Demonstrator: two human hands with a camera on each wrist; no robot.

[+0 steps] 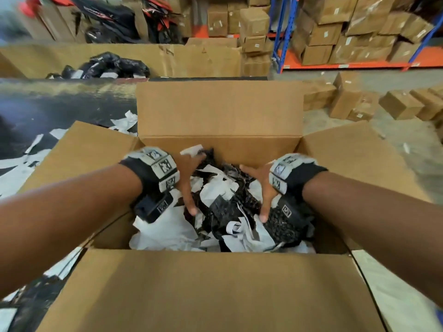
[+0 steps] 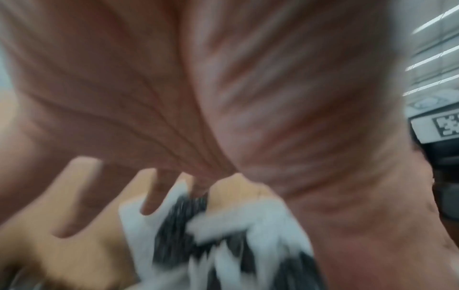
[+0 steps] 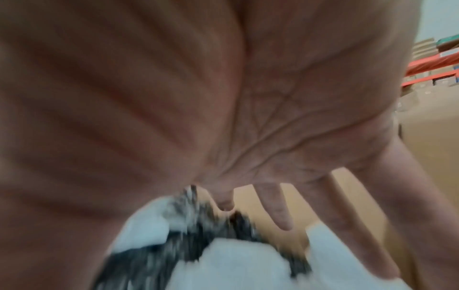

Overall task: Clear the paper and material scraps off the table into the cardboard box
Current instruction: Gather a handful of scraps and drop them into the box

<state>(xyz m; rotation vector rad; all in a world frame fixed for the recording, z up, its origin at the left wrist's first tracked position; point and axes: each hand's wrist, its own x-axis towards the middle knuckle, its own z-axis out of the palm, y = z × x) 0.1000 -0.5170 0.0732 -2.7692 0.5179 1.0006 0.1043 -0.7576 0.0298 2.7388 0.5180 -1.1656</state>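
An open cardboard box point(image 1: 220, 144) stands in front of me with all its flaps folded out. Inside lies a heap of white paper and black material scraps point(image 1: 227, 207). Over the heap my left hand point(image 1: 191, 183) and right hand point(image 1: 260, 190) face each other, fingers straight and spread, flanking a black and white clump. The left wrist view shows the open left hand point(image 2: 174, 98) above blurred scraps point(image 2: 223, 245). In the right wrist view the right hand point(image 3: 223, 98) is spread over scraps point(image 3: 236, 264). Whether the palms touch the clump is unclear.
Several white paper scraps point(image 1: 19, 168) lie on the dark table point(image 1: 48, 104) left of the box. Behind it a big cardboard bin point(image 1: 191, 58) holds black bags. Stacked cartons point(image 1: 347, 32) fill shelves at the back right, and more cartons point(image 1: 359, 101) sit on the floor.
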